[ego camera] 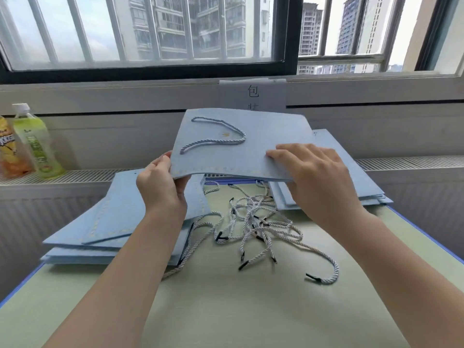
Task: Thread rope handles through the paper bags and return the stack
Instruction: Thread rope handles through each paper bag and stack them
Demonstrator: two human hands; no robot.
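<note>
A flat light-blue paper bag (263, 136) with a rope handle (216, 136) threaded through it is held up above the table. My left hand (160, 184) grips its near left corner, thumb on top. My right hand (319, 177) grips its near right edge, fingers lying on the top face. Below it on the table lies a tangle of several loose white ropes with black tips (261, 227). One stack of blue bags (113, 222) lies at the left, another stack (364, 182) at the right, partly hidden by my right hand.
The table (226, 310) is pale green with a blue edge. A green drink bottle (37, 144) and an orange one (10, 151) stand on the radiator ledge at the far left. A paper sign (253, 94) hangs under the window.
</note>
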